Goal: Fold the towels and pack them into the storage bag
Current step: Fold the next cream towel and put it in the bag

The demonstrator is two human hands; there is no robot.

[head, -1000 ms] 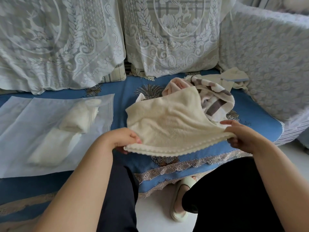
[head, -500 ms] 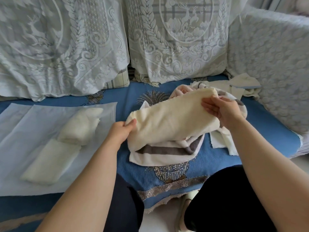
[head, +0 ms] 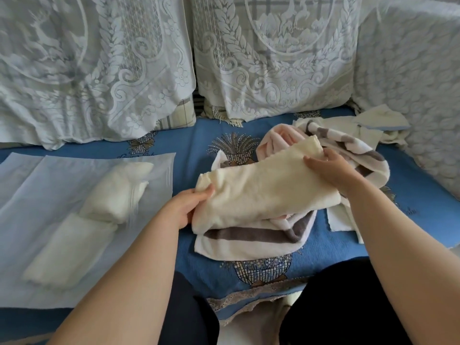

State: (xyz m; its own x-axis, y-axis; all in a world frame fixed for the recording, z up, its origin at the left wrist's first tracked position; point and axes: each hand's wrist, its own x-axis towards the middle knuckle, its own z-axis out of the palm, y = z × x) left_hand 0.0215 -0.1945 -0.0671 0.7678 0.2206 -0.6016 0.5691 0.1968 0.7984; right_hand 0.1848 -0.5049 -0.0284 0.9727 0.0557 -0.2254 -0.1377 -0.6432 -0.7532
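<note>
A cream towel (head: 263, 190), folded into a long strip, lies across a pile of unfolded towels. My left hand (head: 189, 207) grips its left end. My right hand (head: 331, 170) rests on its right end, fingers pressed into the fold. Under it lie a white towel with grey stripes (head: 249, 239) and a pink towel (head: 278, 138). At the left a translucent storage bag (head: 29, 195) lies flat on the blue sofa seat, with two folded cream towels (head: 99, 207) inside.
Lace-covered cushions (head: 149, 58) stand along the sofa back, and a lace-covered armrest (head: 410, 83) closes the right side. A white cloth with a blue edge (head: 378, 120) lies in the back right corner. My dark-trousered knees are at the sofa's front edge.
The cream towel, first held spread by its near edge, was folded away from me into a strip. Both hands moved up onto it, and it now rests on the pile.
</note>
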